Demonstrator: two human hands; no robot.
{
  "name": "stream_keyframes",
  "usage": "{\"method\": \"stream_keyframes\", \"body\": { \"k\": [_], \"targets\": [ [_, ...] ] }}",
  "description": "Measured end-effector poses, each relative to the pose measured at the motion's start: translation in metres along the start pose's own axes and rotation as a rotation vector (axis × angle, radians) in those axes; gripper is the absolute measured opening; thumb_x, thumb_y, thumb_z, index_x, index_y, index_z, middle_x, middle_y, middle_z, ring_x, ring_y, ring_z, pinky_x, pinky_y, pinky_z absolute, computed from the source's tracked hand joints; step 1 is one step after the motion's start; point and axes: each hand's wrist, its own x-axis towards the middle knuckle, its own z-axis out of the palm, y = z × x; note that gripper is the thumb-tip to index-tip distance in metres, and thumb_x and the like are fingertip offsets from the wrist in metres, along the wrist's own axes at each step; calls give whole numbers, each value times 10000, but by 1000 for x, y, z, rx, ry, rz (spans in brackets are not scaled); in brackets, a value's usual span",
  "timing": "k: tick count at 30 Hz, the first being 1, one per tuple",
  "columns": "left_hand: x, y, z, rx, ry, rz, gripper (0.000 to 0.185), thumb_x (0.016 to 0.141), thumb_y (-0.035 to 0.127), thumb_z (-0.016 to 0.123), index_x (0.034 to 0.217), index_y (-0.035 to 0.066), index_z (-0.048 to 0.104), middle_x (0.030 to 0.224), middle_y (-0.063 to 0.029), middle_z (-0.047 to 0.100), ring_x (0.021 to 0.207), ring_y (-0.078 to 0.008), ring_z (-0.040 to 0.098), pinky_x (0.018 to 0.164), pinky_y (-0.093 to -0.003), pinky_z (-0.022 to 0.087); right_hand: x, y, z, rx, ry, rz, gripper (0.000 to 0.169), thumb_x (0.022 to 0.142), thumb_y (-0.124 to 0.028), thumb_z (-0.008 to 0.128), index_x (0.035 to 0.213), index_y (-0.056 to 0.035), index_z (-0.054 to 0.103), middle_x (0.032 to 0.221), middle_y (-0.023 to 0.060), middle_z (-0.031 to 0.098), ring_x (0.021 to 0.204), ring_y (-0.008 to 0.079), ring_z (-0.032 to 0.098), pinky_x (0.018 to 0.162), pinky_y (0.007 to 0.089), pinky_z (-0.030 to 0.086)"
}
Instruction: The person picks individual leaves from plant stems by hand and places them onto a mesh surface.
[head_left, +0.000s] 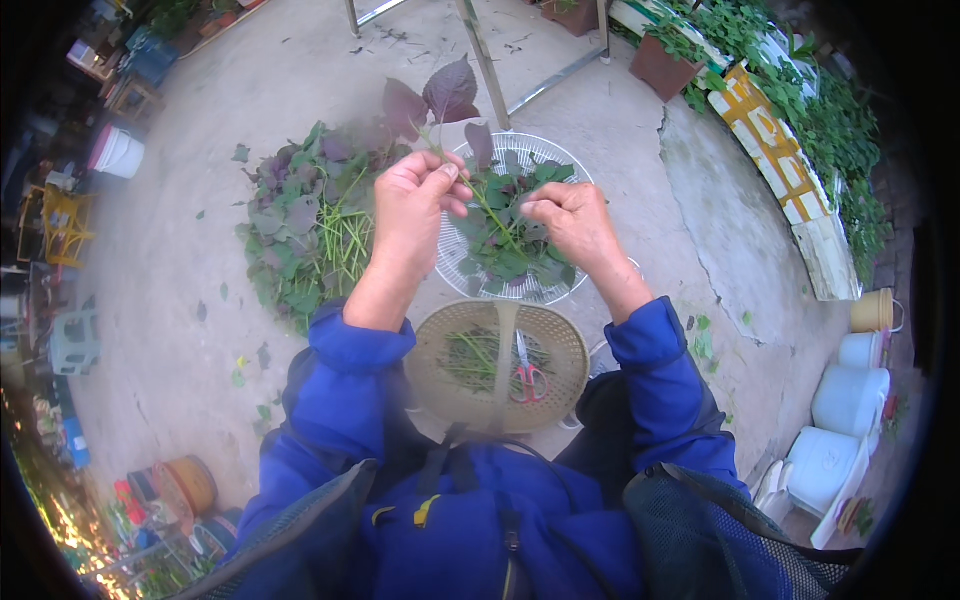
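My left hand (421, 208) grips the green stem of a leafy sprig with purple leaves (450, 91) that point away from me. To its right is my right hand (574, 214), thumb and forefinger together near the stem; whether they pinch anything cannot be told. Below both hands, a round white wire basket (454, 262) holds picked green and purple leaves (511, 264). Left of it, a heap of leafy stems (300, 225) lies on the concrete. Closer to me stands a tan perforated plastic basket (427, 375) with a handle, holding cut stems (472, 364) and red-handled scissors (529, 381).
A metal-legged frame (484, 64) stands beyond the wire basket. At right are a brown planter (666, 66), a taped foam box (780, 150) with plants and pale blue containers (823, 459). A white bucket (118, 152) and a yellow stool (66, 225) are at left. Loose leaves dot the concrete.
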Motion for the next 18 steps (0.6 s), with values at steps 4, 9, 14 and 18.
{"method": "stream_keyframes", "body": {
  "k": [4,9,14,18],
  "targets": [
    [-3,-10,7,-7,-65,-17,97,932,44,560,951,-38,609,899,-113,645,733,-150,636,623,-252,531,-4,-16,12,360,-138,167,232,806,-171,690,887,46,705,615,4,568,557,75,489,504,248,382],
    [-7,-15,18,-8,-50,-44,113,918,55,602,993,-29,614,902,-117,647,745,-164,638,636,-272,533,-4,-15,11,536,-112,253,162,810,-126,686,838,32,700,606,-11,564,529,56,463,480,234,354],
    [-8,-18,18,-28,-98,-52,124,916,66,614,1006,-20,615,918,-119,646,760,-172,637,639,-281,531,-4,-6,15,517,-53,173,141,811,-104,653,746,16,688,582,-23,542,513,56,452,474,235,344],
    [-9,-22,19,-49,-97,-47,102,923,59,599,993,-15,610,927,-116,642,762,-171,625,656,-286,522,-3,-4,14,531,-35,230,152,787,-90,615,699,24,663,568,15,553,506,97,470,487,272,374]
  ]
}}
